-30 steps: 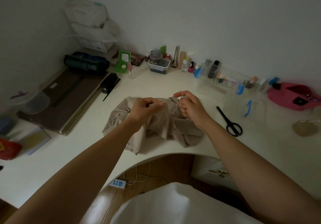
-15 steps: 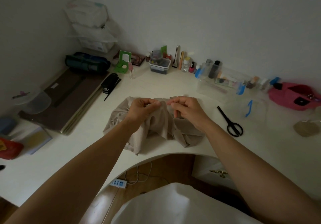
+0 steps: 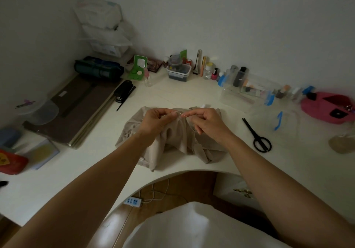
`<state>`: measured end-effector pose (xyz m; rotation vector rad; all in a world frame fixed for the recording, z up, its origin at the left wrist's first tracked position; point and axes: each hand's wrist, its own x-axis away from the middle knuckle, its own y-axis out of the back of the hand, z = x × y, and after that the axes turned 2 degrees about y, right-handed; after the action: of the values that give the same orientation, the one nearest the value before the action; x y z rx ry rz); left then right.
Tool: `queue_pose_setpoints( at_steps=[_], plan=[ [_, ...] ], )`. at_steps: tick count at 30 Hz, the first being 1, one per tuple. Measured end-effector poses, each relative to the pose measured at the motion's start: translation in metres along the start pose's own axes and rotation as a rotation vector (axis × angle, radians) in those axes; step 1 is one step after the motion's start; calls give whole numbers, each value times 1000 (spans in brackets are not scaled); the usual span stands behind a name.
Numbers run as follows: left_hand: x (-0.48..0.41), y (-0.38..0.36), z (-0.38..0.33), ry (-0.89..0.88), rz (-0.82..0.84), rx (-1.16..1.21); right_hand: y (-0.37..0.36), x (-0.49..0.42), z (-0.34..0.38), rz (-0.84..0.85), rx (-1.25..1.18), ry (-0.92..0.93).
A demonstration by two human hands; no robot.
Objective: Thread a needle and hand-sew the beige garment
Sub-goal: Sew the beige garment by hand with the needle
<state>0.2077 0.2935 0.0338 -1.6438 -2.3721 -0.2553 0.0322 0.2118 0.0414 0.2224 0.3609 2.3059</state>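
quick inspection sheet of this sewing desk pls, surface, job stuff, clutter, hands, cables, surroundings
surface: white desk, with a curved cut-out in its front edge.
job's things: beige garment bunched on the desk; needle between the hands; thread too fine to see; black scissors lying right of the garment, apart from it.
clutter: black stapler, clear box, row of small bottles along the wall, pink pouch at far right.
grippers: left hand pinches a fold of the garment; right hand pinches the needle.
cables: white power strip with its cord on the floor under the desk.
surroundings: plain white wall; wooden floor.
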Motion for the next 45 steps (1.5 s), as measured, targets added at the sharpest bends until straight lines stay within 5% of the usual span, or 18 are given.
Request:
queue_pose_setpoints(
  at_steps=[19,26,35,45],
  plan=[
    [2,-2,-2,-59,6,-113,3,-2,1,29,95,9],
    [7,-3,-5,-100,17,-226,2,-3,9,175,165,10],
    [3,-1,1,-178,-73,-456,-6,-2,10,109,246,-8],
    [1,-6,1,-164,-150,-460,-10,-5,8,22,262,7]
  ],
)
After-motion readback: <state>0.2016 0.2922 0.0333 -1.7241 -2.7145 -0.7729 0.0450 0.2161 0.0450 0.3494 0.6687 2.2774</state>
